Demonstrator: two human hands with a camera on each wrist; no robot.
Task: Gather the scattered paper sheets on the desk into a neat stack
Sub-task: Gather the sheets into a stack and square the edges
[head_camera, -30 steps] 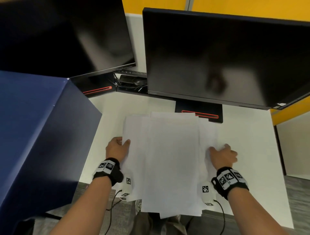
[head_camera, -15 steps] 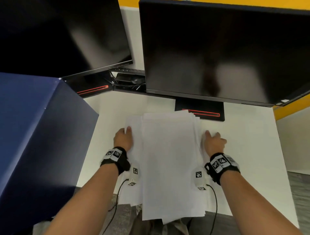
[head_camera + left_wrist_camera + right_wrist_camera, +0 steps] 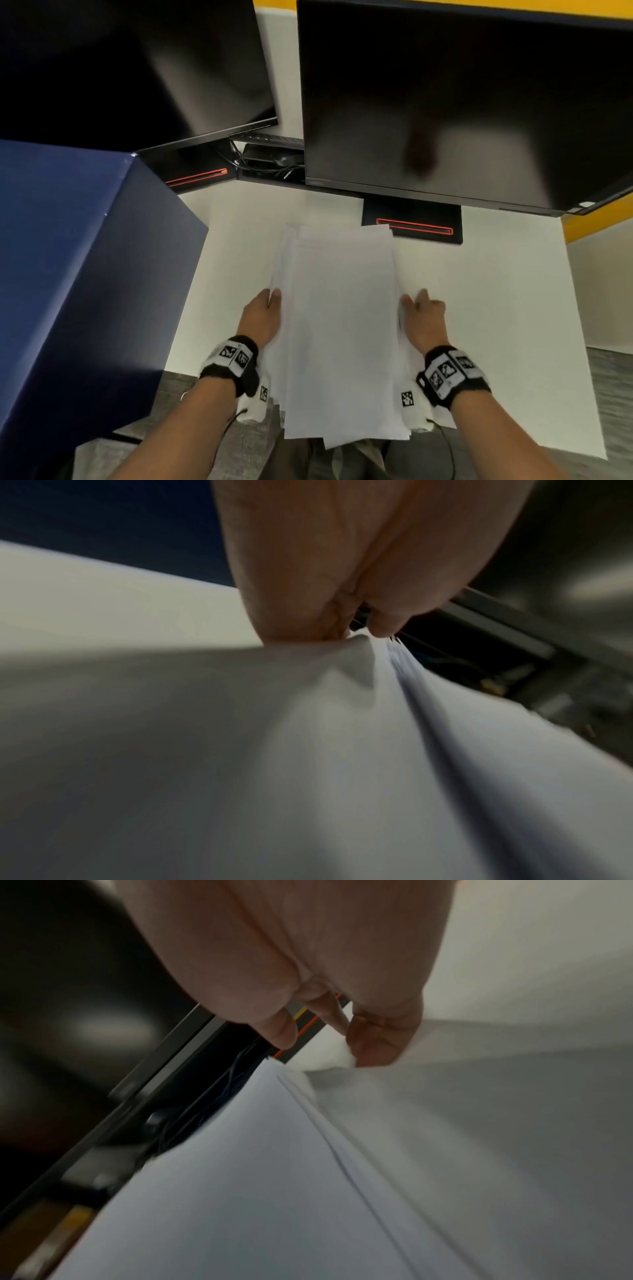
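Your white desk (image 3: 479, 308) is carrying the paper sheets (image 3: 342, 325) in front of the right monitor's stand (image 3: 412, 219), their near ends hanging over the desk's front edge. The sheets are lying roughly squared, with edges still stepped. Your left hand (image 3: 262, 317) is gripping the pile's left edge, fingers curled under and thumb on top, lifting that edge. Your right hand (image 3: 424, 317) is pressing against the right edge, its fingers (image 3: 377, 1039) bent and pinching a raised sheet corner. A blue partition (image 3: 85, 274) is standing left of the sheets.
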